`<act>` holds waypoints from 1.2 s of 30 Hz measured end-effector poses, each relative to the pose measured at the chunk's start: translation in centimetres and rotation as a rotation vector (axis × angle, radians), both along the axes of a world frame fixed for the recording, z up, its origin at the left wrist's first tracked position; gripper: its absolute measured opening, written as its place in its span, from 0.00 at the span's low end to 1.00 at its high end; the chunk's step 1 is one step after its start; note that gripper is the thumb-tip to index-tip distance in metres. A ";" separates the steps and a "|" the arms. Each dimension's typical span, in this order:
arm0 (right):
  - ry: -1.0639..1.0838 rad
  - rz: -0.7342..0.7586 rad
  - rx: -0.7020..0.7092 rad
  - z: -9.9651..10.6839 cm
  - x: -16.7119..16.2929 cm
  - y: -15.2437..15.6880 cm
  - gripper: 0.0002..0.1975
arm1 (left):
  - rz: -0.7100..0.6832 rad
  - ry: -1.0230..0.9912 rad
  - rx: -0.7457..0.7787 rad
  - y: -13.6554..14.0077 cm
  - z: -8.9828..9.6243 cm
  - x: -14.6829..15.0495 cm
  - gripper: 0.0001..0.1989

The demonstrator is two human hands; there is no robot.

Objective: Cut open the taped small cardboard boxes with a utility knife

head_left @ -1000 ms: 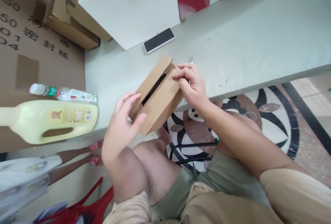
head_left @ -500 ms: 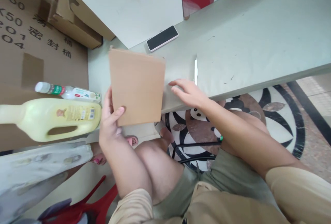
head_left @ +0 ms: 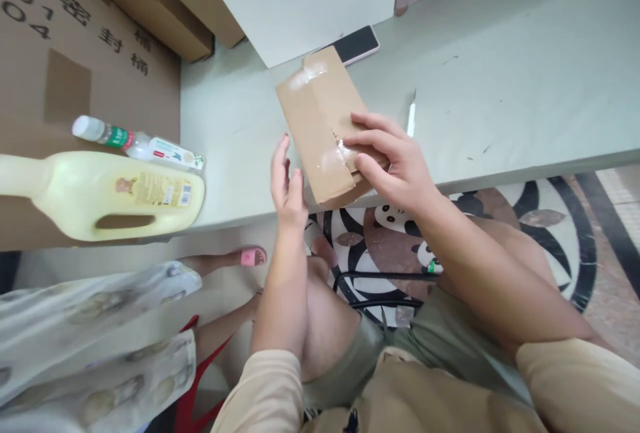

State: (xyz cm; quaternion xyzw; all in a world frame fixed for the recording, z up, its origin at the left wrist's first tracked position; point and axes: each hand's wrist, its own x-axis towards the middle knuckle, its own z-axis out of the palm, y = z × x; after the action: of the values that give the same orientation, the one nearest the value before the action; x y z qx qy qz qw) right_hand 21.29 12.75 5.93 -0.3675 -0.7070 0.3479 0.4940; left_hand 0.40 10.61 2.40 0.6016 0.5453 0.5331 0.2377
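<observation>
A small brown cardboard box (head_left: 313,123) sits slanted over the table near its front edge, with shiny clear tape at both ends of the face toward me. On its right part rests my right hand (head_left: 393,153), fingers spread and touching the taped end. My left hand (head_left: 289,183) is just left of the box, open, thumb and fingers apart and apparently not touching it. To the right of the box lies a slim white cutter-like tool (head_left: 411,113). A dark-screened phone (head_left: 357,44) is partly hidden behind the box.
At left, a pale yellow jug (head_left: 120,196) and a clear plastic bottle (head_left: 135,143) lie near a large printed carton (head_left: 120,93). A white box (head_left: 300,6) stands at the back of the table (head_left: 525,86). Another person's legs and patterned clothing (head_left: 100,313) are at lower left.
The box has been turned so its taped face shows, and it has come down to the right. My left hand has let go of it; my right hand has moved onto it.
</observation>
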 end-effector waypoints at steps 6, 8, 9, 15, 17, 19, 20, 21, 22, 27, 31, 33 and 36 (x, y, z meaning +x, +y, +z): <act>-0.115 -0.131 0.018 -1.4 1.2 0.7 0.19 | -0.017 0.272 0.215 -0.3 0.2 1.4 0.32; -0.262 -0.351 -0.058 -2.0 2.8 1.7 0.19 | -0.004 0.255 0.190 -0.2 -0.1 1.6 0.34; -0.354 -0.457 -0.104 -2.4 3.6 2.3 0.18 | -0.003 0.256 0.174 -0.2 -0.3 1.6 0.35; -0.769 -0.544 -0.335 -5.2 5.6 5.0 0.29 | -0.062 0.175 0.334 0.0 -0.8 1.2 0.23; -0.806 -0.522 -0.406 -5.0 5.2 5.0 0.32 | -0.031 0.205 0.307 0.0 -0.9 1.4 0.25; -0.807 -0.509 -0.481 -4.2 4.9 4.7 0.33 | 0.030 0.254 0.239 -0.1 -1.0 1.5 0.31; -0.777 -0.488 -0.519 -3.8 4.9 4.4 0.33 | 0.053 0.270 0.207 -0.1 -1.0 1.5 0.33; -0.710 -0.455 -0.550 -3.5 4.9 4.2 0.32 | 0.062 0.271 0.190 -0.2 -1.1 1.5 0.34; -0.596 -0.408 -0.574 -3.3 4.9 4.0 0.29 | 0.058 0.254 0.190 -0.1 -1.2 1.5 0.34; 0.286 -0.112 -0.575 -3.4 5.0 3.6 0.16 | -0.040 0.133 0.369 0.3 -1.9 0.8 0.26; 0.534 -0.169 -0.423 -2.2 4.2 2.9 0.14 | -0.032 0.139 0.393 0.5 -2.3 1.1 0.27; 0.498 -0.253 -0.308 -0.8 3.6 1.9 0.14 | -0.013 0.150 0.391 0.2 -2.1 1.6 0.27; 0.425 -0.288 -0.130 1.4 2.7 -0.2 0.17 | 0.009 0.209 0.392 -0.3 -1.5 2.5 0.26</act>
State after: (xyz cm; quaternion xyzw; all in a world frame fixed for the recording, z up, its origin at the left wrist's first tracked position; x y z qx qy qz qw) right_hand 23.94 12.55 7.34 -0.4138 -0.5039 0.3881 0.6514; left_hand 2.95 10.34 0.90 0.6860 0.4553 0.5648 0.0559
